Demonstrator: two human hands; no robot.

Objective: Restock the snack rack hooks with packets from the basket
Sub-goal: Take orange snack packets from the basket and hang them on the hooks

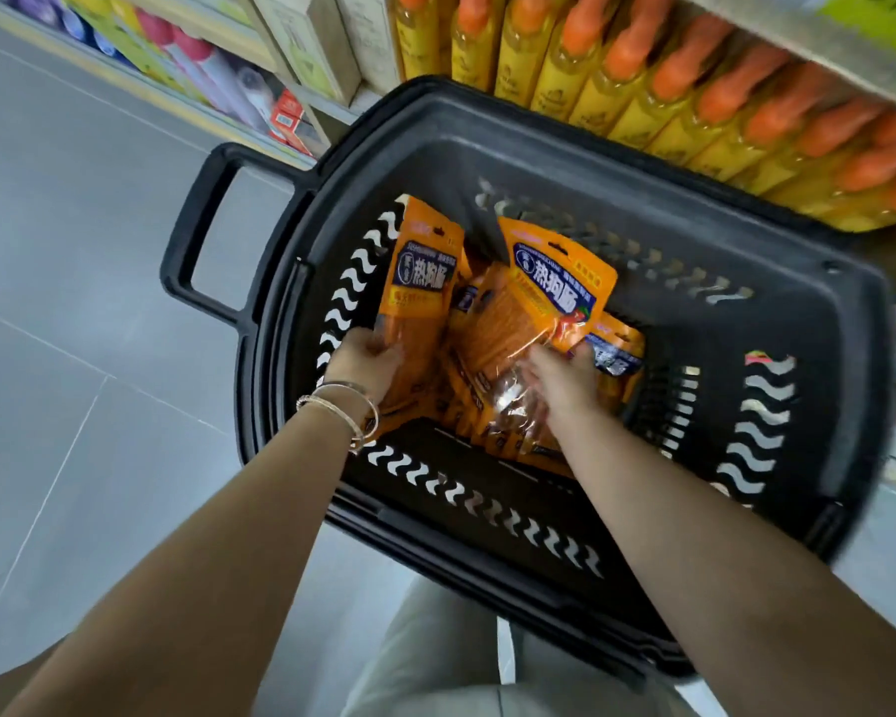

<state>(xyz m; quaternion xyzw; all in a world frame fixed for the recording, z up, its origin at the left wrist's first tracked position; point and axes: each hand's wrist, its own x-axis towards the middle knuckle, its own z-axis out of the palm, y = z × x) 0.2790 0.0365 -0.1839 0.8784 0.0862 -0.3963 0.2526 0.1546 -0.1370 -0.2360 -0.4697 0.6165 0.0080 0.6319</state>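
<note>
Your left hand (pixel 366 362) grips the left packet (pixel 422 282) and your right hand (pixel 565 377) the right packet (pixel 549 297), both inside the basket (pixel 539 121); held low on slick film, either could slip or snag neighbours.

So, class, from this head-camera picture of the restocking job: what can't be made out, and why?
1. Snack rack hooks: outside the head view entirely.
2. Lower packets in the basket: covered by the left packet, gripped by the left hand, and the right packet, gripped by the right hand; their count is unclear.
3. Yellow bottles: labels blurred, some caps cut off by the top edge.
</note>
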